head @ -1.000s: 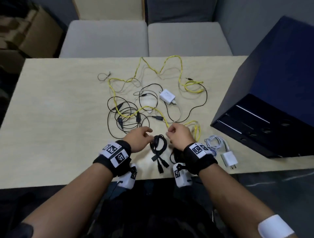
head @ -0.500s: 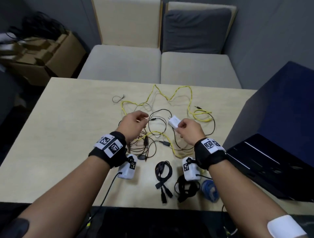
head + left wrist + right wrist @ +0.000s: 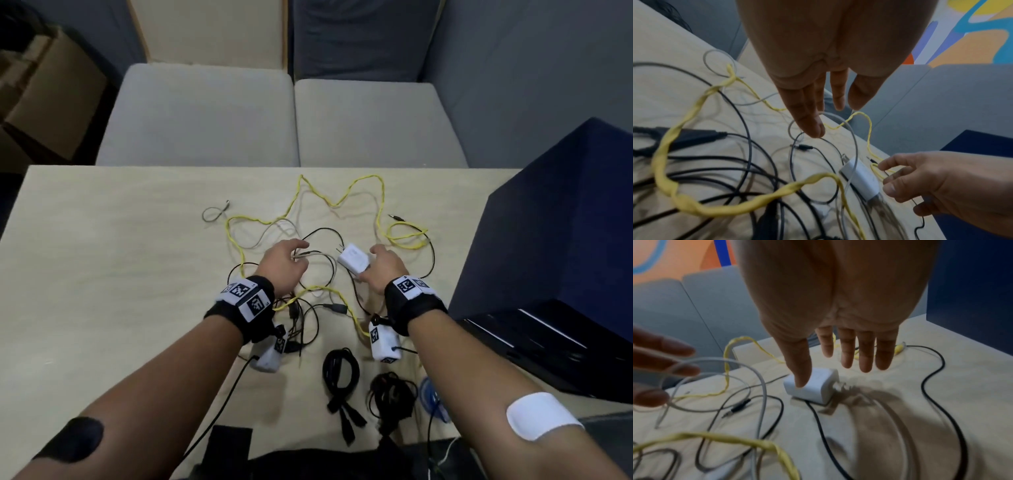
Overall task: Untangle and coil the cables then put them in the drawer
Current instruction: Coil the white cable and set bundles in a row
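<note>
Step in hand: freeing the white charger [image 3: 353,257] and its grey cable [image 3: 840,123] from the tangle, as I judge it.
Right grip: my right hand [image 3: 385,270] hangs over the charger, fingers straight and spread; in the right wrist view the thumb tip [image 3: 802,378] touches its top. Nothing clasped yet.
Left grip: my left hand [image 3: 282,265] is over the grey loops with fingers extended. Head view hints a strand sits at the fingertips; I cannot tell whether it is pinched.
How to do it well: take the charger body, not the prongs; lift slowly and let the left hand feed the grey cable out loop by loop. Pulling hard would likely tighten the knot.
In the way: the yellow cable [image 3: 322,291] crosses the grey and thin black cables [image 3: 426,263] just beside the charger; a black strand runs under the charger itself.
Tangle: mid-surface [image 3: 102,274], between both hands and beyond.
Already coiled: black coils [image 3: 340,371] and a blue-white bundle [image 3: 433,399] at the near edge.
Drawer unit: dark blue cabinet [image 3: 555,246] at my right, drawer fronts shut by the look of it.
Beyond: grey bench seats [image 3: 205,116], cardboard boxes [image 3: 51,92] far left.
</note>
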